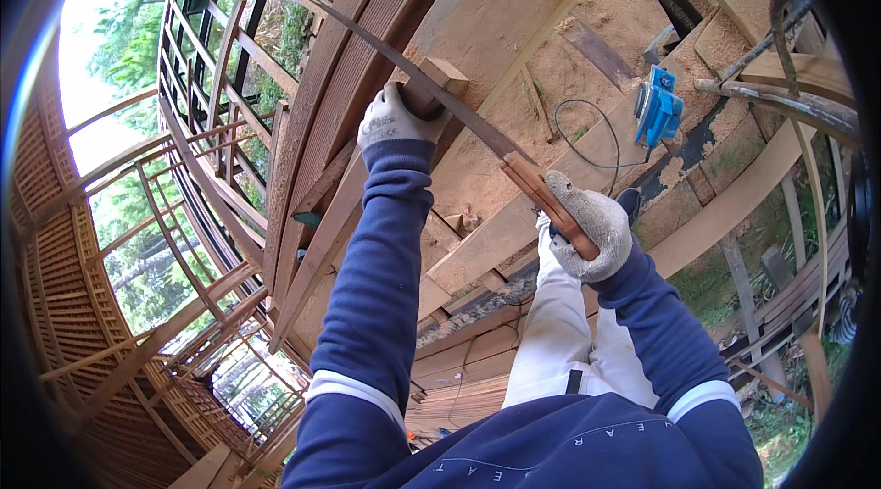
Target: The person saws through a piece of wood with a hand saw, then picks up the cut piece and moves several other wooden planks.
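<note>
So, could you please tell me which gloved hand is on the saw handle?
The right hand: it is closed around the orange-brown saw handle, whereas the left hand is by the blade, holding a wooden block.

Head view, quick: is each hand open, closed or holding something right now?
Left hand: closed, holding a piece of wood.
Right hand: closed, holding a saw by its handle.

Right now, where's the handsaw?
Head view, running from upper left to centre: the handsaw crosses the wooden block beside the left hand, its handle in the right hand.
</note>
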`<action>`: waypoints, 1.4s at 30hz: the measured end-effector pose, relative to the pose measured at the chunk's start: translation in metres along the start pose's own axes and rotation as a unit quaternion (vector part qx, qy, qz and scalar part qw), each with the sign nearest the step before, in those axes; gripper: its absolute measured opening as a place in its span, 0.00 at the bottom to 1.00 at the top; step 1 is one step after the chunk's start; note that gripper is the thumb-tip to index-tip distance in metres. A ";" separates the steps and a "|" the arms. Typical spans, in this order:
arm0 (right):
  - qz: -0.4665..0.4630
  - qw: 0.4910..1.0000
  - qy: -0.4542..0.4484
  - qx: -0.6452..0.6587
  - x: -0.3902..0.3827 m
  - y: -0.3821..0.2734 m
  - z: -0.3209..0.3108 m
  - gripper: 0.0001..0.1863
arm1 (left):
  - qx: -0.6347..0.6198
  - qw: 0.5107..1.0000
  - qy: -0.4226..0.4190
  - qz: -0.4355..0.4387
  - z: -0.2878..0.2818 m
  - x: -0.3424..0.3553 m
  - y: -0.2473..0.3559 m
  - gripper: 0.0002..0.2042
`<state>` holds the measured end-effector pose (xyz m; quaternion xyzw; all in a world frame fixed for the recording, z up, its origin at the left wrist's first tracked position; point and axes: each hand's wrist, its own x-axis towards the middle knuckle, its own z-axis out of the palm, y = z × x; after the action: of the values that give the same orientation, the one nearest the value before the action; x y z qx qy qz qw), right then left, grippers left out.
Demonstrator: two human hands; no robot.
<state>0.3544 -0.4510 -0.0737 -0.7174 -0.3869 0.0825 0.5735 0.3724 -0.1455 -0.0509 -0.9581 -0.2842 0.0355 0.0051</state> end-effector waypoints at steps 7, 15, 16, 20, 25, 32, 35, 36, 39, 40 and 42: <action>0.105 0.991 0.014 0.076 -0.005 -0.030 -0.005 0.38 | 0.025 1.000 -0.015 -0.002 0.003 0.004 -0.008 0.35; 0.170 0.980 -0.041 0.091 -0.042 -0.080 -0.069 0.35 | 0.042 0.999 -0.010 -0.026 0.001 0.002 -0.007 0.35; 0.147 0.985 -0.028 0.087 -0.013 -0.070 -0.060 0.35 | 0.034 0.999 -0.007 -0.026 0.005 0.003 -0.006 0.35; 0.066 0.993 0.073 0.056 0.050 -0.031 -0.002 0.36 | 0.010 1.000 -0.008 -0.005 0.014 0.016 -0.005 0.32; 0.213 0.964 0.002 0.160 -0.040 -0.071 -0.054 0.39 | 0.036 0.999 -0.022 -0.030 0.000 0.012 -0.010 0.34; 0.095 0.993 0.030 0.057 0.033 -0.046 -0.028 0.34 | 0.017 1.000 0.001 -0.017 0.011 0.017 -0.008 0.34; 0.101 0.993 0.031 0.046 0.043 -0.048 -0.018 0.36 | 0.015 1.000 -0.021 -0.013 0.010 0.018 -0.006 0.34; 0.126 0.990 0.006 0.056 0.030 -0.057 -0.023 0.37 | 0.016 0.999 -0.037 -0.020 0.008 0.013 -0.008 0.34; 0.224 0.967 -0.059 0.103 -0.057 -0.094 -0.073 0.38 | 0.036 0.999 -0.023 -0.030 -0.003 0.010 -0.006 0.34; 0.235 0.963 -0.075 0.108 -0.079 -0.096 -0.080 0.39 | 0.042 0.999 -0.017 -0.028 -0.006 0.010 -0.003 0.34; 0.243 0.959 -0.087 0.118 -0.060 -0.096 -0.083 0.37 | 0.033 0.999 -0.006 -0.032 -0.005 0.010 -0.007 0.33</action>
<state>0.3157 -0.5490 0.0190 -0.7066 -0.2372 0.3267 0.5811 0.3773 -0.1345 -0.0466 -0.9476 -0.3135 0.0504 0.0360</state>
